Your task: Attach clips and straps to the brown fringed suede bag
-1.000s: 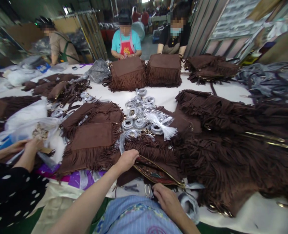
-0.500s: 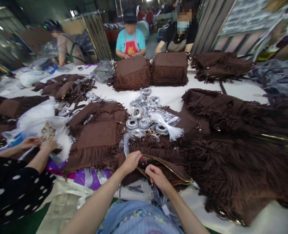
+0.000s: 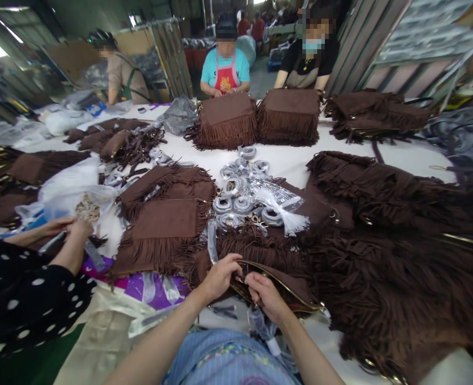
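Note:
A brown fringed suede bag (image 3: 278,264) lies open in front of me, its gold zipper edge curving along the mouth. My left hand (image 3: 220,275) is closed in a pinch on the bag's opening at its left end. My right hand (image 3: 264,293) is closed on the same opening just beside it, fingers curled at the zipper edge. The two hands nearly touch. A clear plastic wrapper (image 3: 262,329) lies under my right wrist.
A heap of fringed brown bags (image 3: 400,240) fills the right side. Another fringed bag (image 3: 160,230) lies left of mine. Wrapped strap coils (image 3: 236,195) sit mid-table. A co-worker's hands (image 3: 66,230) in dotted sleeves work at the left; three people stand across the table.
My right hand has come up from the table's near edge to the bag's opening and closed on it beside my left hand. The view has shifted slightly right.

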Demonstrator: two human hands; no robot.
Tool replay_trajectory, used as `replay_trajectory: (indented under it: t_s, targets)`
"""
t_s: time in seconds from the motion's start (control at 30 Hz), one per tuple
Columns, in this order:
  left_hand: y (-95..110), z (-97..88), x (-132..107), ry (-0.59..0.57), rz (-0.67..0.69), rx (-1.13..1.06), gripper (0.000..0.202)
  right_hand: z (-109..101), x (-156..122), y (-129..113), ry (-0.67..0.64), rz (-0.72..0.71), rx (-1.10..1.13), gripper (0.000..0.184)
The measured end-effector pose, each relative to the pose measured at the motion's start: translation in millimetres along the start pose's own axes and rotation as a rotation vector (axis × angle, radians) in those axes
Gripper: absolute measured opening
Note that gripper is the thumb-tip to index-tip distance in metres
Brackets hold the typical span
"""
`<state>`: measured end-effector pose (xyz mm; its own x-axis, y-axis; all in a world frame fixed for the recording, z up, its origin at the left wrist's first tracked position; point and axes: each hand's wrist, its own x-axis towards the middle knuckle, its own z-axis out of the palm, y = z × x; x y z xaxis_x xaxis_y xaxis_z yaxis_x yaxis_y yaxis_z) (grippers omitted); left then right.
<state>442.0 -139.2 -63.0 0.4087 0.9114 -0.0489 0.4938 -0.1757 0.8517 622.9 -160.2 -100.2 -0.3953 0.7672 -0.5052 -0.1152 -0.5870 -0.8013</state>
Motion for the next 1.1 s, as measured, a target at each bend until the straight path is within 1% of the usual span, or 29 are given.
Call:
replay_trajectory:
  t_s: [0.07,0.13,0.2,0.27,0.4,0.53,0.67,0.8,0.93,1.1]
  targets:
    - [-1,0.7,-5,-0.049,0.017,0.027,0.028,0,0,-1,0.003,-0.005,0.001,0.051]
    - [-4,3.4,-5,-0.072,0.034,0.077,0.033,1,0,-2,0.005,-0.013,-0.008,0.052]
    - [-7,7.9,-2,-0.078,0.05,0.125,0.035,1,0,-3,0.008,-0.028,-0.023,0.052]
    - [-11,12.8,2,-0.065,0.05,0.146,0.032,1,-1,-4,0.013,-0.046,-0.041,0.05]
    - [-17,17.9,9,-0.042,0.029,0.113,0.019,-3,-6,-7,0.014,-0.063,-0.095,0.045]
    - [-20,16.0,11,-0.014,-0.014,0.073,0.011,-7,-12,-5,0.034,-0.07,-0.198,0.039]
    - [-22,14.1,12,0.013,-0.049,0.034,0.009,-9,-11,0,0.092,-0.099,-0.34,0.029]
    - [-23,13.9,13,0.013,-0.059,-0.001,0.008,-7,-3,1,0.13,-0.156,-0.465,0.021]
    - [-23,13.4,12,0.015,-0.074,-0.03,0.008,-3,2,2,0.139,-0.209,-0.544,0.02]
    - [-23,11.7,12,0.023,-0.093,-0.066,0.011,-3,-3,7,0.131,-0.221,-0.59,0.021]
